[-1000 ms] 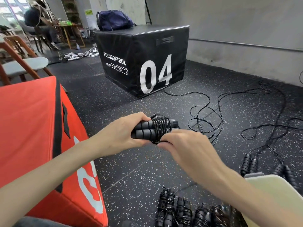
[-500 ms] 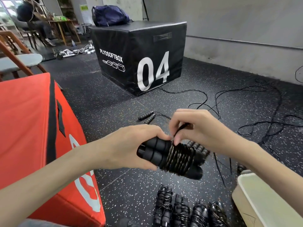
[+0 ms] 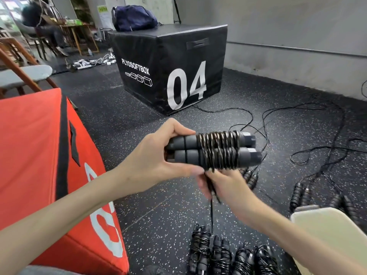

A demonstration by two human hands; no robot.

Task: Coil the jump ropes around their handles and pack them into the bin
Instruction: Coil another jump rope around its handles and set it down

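Head view: the left hand grips the paired handles at their left end, now raised and level where half a second ago they tilted down. The right hand, above the coil before, has dropped beneath it, blurred, pinching the rope tail. Coiled jump ropes lie on the floor beside the cream bin.

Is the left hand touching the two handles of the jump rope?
Touching. The head view shows the left hand gripping the bare ends of the paired handles, fingers above, thumb below.
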